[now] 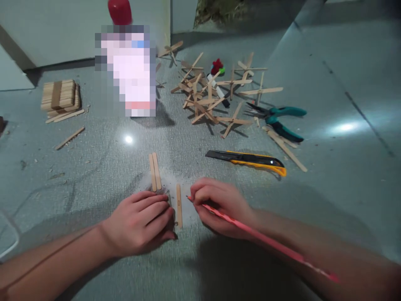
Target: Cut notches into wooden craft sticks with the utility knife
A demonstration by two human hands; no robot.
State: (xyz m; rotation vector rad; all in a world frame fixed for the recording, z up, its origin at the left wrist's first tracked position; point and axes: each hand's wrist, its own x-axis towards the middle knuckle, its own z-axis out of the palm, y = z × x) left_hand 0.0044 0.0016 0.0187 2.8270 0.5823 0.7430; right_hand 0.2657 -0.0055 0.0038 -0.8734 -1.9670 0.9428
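Observation:
A long pink pencil is pinched in my right hand, its dark point just right of a single wooden craft stick. A small rectangle is marked on that stick. My left hand lies to the stick's left with fingers curled and pressed down. Along its fingertips shows the edge of something thin with a small round hole near its lower end; my fingers hide most of it. Two more craft sticks lie side by side just above my left hand.
A yellow and black utility knife lies beyond my right hand, near teal-handled pliers. Several crossed-stick pieces are heaped at the back with a marker. At left is a banded stack of sticks. A red-capped bottle, blurred, stands behind.

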